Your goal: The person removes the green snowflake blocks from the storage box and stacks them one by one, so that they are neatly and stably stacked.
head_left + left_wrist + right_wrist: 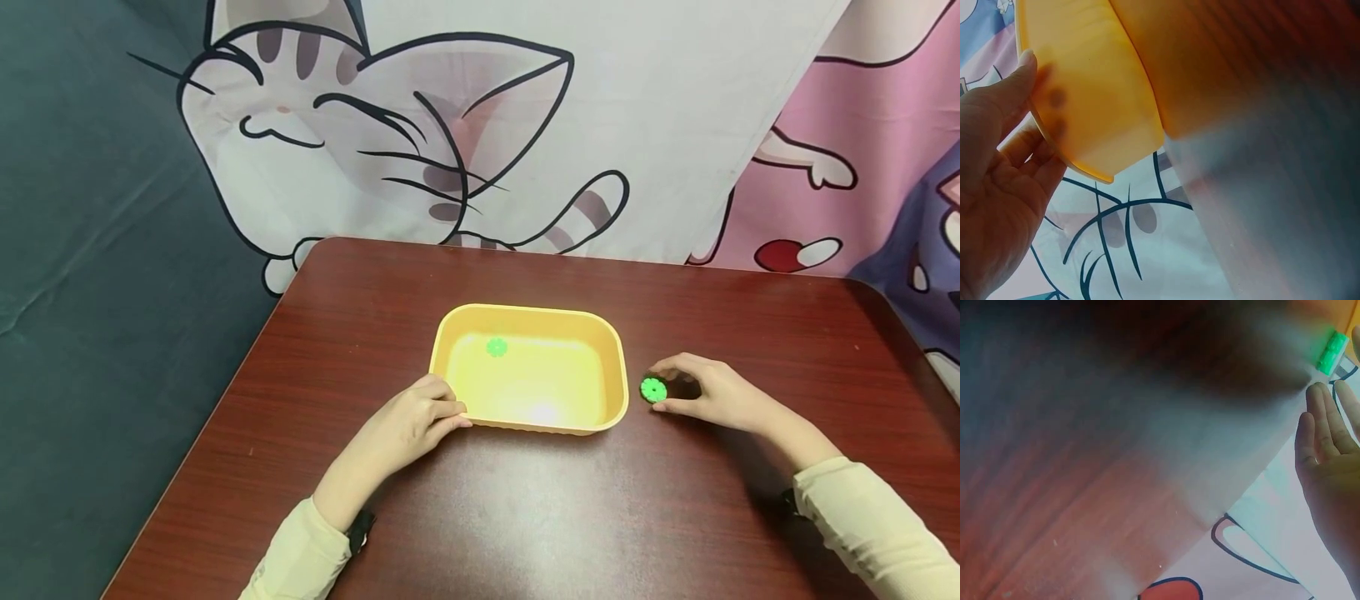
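My left hand [420,418] grips the near-left corner of a yellow plastic basin [540,423]. In the left wrist view, the thumb lies on one face of the basin's wall [1091,81], and the fingers show faintly through it. Toward the basin's far left, a green notched disc [497,347] lies on the floor. Right of the basin, my right hand [708,392] has its thumb and fingers spread around another green notched disc [654,389] with a small central hole. The right wrist view shows this disc [1333,353] on the tabletop, just beyond the fingertips.
The brown wooden table [525,517] has a rounded far-right corner. Behind it hangs a cloth [645,92] printed with a cartoon cat. A dark green cloth [90,250] covers the left side, and pink printed fabric [870,108] hangs at the right.
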`<action>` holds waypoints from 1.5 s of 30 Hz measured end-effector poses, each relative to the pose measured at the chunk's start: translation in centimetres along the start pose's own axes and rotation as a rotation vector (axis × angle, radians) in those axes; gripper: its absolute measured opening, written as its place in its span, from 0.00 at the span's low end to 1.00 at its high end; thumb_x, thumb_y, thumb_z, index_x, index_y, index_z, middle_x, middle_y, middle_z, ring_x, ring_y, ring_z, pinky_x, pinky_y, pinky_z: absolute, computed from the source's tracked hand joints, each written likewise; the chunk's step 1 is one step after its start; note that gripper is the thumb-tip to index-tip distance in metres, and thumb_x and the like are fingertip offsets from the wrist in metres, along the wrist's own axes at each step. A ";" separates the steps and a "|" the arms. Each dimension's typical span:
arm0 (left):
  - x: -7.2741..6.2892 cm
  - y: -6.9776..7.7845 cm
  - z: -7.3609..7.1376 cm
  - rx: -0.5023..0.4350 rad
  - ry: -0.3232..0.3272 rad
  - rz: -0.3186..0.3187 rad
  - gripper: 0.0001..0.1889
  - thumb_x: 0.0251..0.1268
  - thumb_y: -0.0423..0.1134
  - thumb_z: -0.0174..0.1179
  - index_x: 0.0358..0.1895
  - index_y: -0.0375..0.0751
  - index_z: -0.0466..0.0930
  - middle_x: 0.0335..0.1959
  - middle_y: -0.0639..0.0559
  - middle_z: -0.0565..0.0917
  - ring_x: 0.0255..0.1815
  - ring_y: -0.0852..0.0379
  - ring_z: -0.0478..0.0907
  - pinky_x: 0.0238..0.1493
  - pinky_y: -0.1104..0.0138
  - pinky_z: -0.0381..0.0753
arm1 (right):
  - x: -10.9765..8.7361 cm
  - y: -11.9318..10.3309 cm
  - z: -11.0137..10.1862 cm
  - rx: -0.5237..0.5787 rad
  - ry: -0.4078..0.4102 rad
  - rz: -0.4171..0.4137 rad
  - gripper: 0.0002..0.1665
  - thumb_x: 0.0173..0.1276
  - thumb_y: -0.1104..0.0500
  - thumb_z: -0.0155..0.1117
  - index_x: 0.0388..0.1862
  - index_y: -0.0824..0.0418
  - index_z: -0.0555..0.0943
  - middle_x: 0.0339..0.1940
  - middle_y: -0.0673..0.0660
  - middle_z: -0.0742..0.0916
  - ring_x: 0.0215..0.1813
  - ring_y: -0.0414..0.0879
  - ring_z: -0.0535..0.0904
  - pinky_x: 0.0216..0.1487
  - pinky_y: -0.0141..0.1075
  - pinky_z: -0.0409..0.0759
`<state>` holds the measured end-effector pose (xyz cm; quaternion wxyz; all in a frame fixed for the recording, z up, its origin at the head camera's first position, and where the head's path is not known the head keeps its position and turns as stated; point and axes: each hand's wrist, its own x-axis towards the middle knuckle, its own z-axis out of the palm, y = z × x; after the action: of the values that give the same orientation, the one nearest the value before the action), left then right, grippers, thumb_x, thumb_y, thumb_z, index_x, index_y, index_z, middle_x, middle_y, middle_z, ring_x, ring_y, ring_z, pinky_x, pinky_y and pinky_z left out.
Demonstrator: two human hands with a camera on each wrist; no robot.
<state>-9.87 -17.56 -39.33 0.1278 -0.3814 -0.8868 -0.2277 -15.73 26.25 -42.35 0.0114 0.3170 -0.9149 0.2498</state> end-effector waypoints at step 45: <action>-0.4 -0.6 -0.3 0.028 -0.036 0.048 0.08 0.61 0.42 0.62 0.25 0.47 0.81 0.25 0.56 0.74 0.33 0.60 0.70 0.36 0.75 0.72 | 18.7 -12.3 5.4 -0.086 -0.485 -0.156 0.32 0.59 0.52 0.68 0.56 0.70 0.73 0.50 0.62 0.80 0.51 0.52 0.77 0.54 0.44 0.75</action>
<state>-10.00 -18.36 -39.40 0.1227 -0.4048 -0.8825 -0.2055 -22.69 4.74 -38.20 -0.1759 0.4365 -0.8733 0.1258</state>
